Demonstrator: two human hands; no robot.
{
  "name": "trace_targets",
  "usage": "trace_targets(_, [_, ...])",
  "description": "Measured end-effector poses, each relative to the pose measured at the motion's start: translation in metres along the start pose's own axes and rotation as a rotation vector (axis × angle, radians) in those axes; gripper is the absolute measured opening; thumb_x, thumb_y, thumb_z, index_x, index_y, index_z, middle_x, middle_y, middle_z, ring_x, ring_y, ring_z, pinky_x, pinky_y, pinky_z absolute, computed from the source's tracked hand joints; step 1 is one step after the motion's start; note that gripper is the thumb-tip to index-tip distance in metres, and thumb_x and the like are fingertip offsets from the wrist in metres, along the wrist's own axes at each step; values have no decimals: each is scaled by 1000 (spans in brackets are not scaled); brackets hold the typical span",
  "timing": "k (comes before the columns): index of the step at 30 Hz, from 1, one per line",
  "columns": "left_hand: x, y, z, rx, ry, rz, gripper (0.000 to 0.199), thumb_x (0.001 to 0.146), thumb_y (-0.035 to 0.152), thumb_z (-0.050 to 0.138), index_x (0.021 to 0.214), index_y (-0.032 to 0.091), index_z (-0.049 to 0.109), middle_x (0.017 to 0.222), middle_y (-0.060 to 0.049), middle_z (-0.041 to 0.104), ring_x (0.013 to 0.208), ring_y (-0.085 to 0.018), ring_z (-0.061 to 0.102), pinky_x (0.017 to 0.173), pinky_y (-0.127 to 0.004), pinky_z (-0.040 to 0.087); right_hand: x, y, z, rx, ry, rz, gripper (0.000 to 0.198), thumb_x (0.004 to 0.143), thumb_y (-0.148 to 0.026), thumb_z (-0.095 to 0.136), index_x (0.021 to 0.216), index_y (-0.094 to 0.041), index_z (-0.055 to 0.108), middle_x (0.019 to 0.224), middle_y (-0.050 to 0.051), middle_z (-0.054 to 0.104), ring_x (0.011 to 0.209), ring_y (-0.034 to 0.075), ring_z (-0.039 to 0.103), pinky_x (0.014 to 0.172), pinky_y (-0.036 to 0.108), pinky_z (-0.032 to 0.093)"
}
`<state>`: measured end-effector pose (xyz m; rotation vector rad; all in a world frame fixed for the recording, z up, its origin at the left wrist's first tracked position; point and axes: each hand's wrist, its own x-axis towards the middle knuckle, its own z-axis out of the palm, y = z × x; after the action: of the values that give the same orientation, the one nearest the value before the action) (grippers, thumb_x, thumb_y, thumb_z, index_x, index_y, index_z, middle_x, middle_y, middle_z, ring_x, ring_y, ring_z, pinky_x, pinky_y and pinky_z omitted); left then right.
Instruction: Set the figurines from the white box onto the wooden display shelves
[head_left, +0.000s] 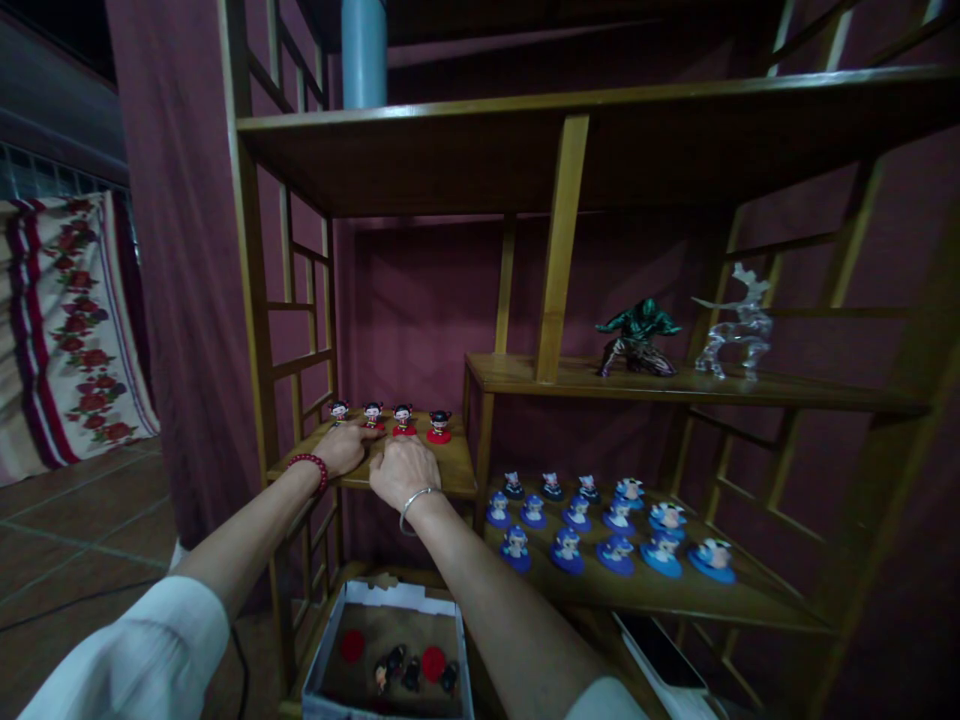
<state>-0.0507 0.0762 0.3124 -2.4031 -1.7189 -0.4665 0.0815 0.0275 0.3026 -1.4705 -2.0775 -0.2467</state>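
Note:
Several small black-haired figurines on red round bases stand in a row on the left shelf (442,470). My left hand (341,448), with a red bead bracelet, reaches over the shelf's front. Its index finger stretches right, close to the base of the second figurine (373,414). Beside it is my right hand (405,472), wearing a silver bangle, its fingers curled in front of the third figurine (403,415). The fingertips are hidden, so a grip on that base does not show. Farther right stands another figurine (439,426), apart from both hands.
Below, an open box (463,665) contains loose figurines and red discs. The lower right shelf (705,595) bears rows of blue-based figurines. Higher up are a dark green statuette (641,335) and a clear deer (739,330). A shelf post (562,250) rises right of my hands.

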Motion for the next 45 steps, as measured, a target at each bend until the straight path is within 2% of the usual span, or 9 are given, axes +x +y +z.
trace_targets(3, [-4,1,-2,-31,35,24,54,69,10,36,117,27,52,124,1,50,107,-16,49,92,-24,36,-1,-1,1,-19,-16,55,33,76,-26,39,87,-9,65,94,17,62,96,27,52,79,35,40])
trace_targets(6, [-9,3,-2,-19,121,0,50,68,10,37,111,25,57,120,0,53,108,-15,48,94,-24,34,0,-1,2,-36,-28,80,33,76,-27,39,85,-9,65,92,18,63,97,28,51,77,37,40])
trace_targets(10, [-18,5,0,-23,211,-49,41,72,16,36,103,24,62,108,-2,59,98,-15,53,88,-24,39,0,-2,2,-49,-15,82,33,75,-28,39,84,-10,66,90,17,63,95,28,52,75,36,41])
trace_targets(16, [-37,16,1,-25,130,-56,40,77,24,35,112,29,55,114,1,58,99,-18,55,84,-29,42,-1,-2,0,-32,-18,71,34,74,-27,39,85,-9,66,91,17,63,96,27,52,76,35,40])
trace_targets(20, [-46,25,0,-14,122,-28,41,81,27,32,117,29,50,119,2,54,109,-17,48,90,-30,38,-2,0,-1,-40,-39,30,35,75,-28,38,85,-10,66,92,16,63,97,26,52,78,34,40])
trace_targets(26, [-46,25,1,-13,90,-7,42,82,28,28,119,25,48,125,0,49,113,-16,45,94,-29,35,-6,8,-3,-16,-47,-26,38,80,-27,32,93,-11,63,102,13,61,101,22,50,83,31,37])
trace_targets(34, [-44,26,-3,-37,31,14,45,82,29,27,123,21,44,129,-1,43,118,-16,39,98,-29,30,-10,23,-10,-21,-90,30,42,81,-31,31,108,-10,55,112,12,56,107,22,46,89,33,32])
trace_targets(41, [-35,33,-1,-58,-23,97,52,84,40,23,125,14,41,133,-7,37,124,-17,30,102,-31,23,-16,25,-14,-50,-58,88,44,81,-34,33,106,-7,57,112,15,56,107,25,45,88,34,32])
trace_targets(45, [-32,39,2,-38,-6,98,51,85,38,22,124,12,42,132,-8,39,124,-17,30,101,-32,23,-21,26,-16,-66,-16,129,43,80,-36,34,99,-7,60,109,16,57,106,25,45,86,34,33])
